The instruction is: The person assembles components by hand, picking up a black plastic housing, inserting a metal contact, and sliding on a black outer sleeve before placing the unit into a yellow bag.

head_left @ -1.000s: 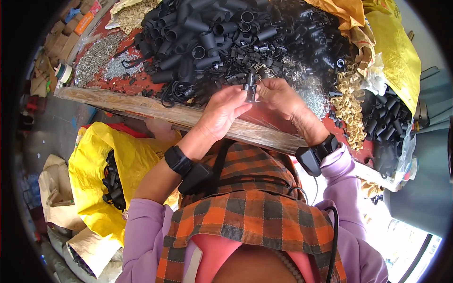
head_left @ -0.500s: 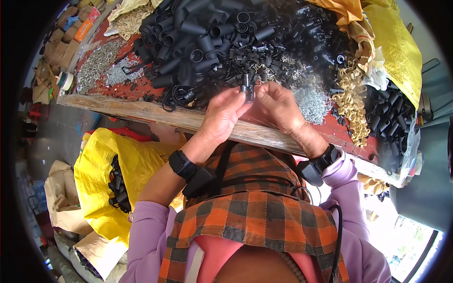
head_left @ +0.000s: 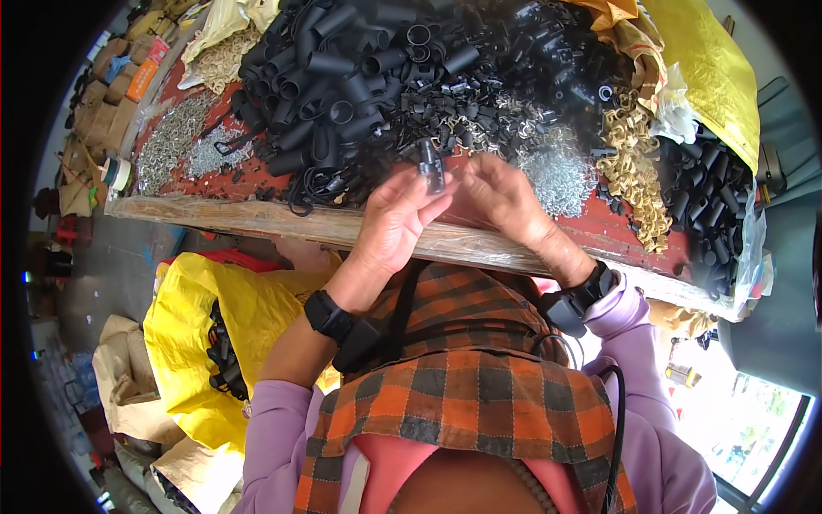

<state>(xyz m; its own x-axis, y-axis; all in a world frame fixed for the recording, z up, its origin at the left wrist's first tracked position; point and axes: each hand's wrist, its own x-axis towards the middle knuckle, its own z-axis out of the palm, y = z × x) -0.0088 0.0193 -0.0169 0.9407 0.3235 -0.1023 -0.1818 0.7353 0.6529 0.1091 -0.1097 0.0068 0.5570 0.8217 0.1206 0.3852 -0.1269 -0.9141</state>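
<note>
My left hand (head_left: 396, 218) is closed round a small black plastic fitting (head_left: 431, 165), gripped between thumb and fingers with its narrow end pointing away from me. To its right, a short gap away, is my right hand (head_left: 510, 202), thumb and forefinger pressed together; whatever may be between them is too small to name. Both hands hover over the near edge of the red tabletop (head_left: 621, 243). Just beyond them lies a heap of small black clips (head_left: 445, 107), with a pile of tiny silver screws (head_left: 558, 184) beside my right hand.
Black plastic tubes (head_left: 330, 64) are heaped at the back. Brass-coloured clips (head_left: 635, 167) lie on the right, silver metal pieces (head_left: 175, 141) on the left. A wooden rail (head_left: 257, 214) edges the table. Below left stands a yellow sack (head_left: 184, 343) holding black parts.
My left hand has moved a little to the left with the black fitting, tilting it slightly. The gap between the fitting and my right fingertips has widened.
</note>
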